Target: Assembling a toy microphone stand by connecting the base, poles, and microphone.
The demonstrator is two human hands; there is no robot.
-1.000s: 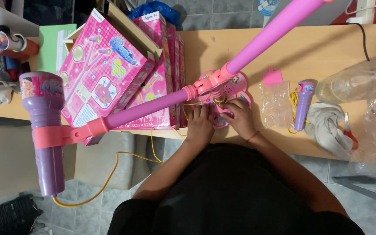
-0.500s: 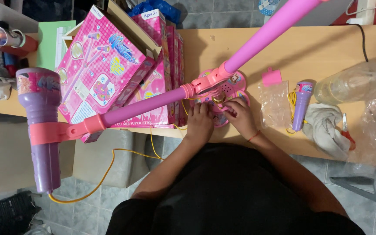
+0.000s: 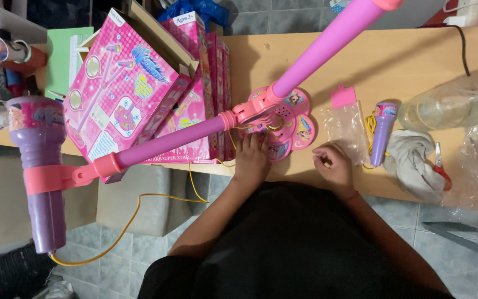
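Left hand: fingers spread, pressed on flower base.
Right hand: loosely curled, empty, on desk.
Stand: pole and microphone already mounted.
Left over: small microphone lay unmounted.

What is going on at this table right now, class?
A person in a black top stands at a wooden table, working on a pink toy microphone stand. The left hand rests on the stand's flower-shaped base, from which a pink pole rises. The right hand is loosely curled on the table beside a clear plastic bag. A purple toy microphone hangs off a side arm, and pink boxes lie nearby.
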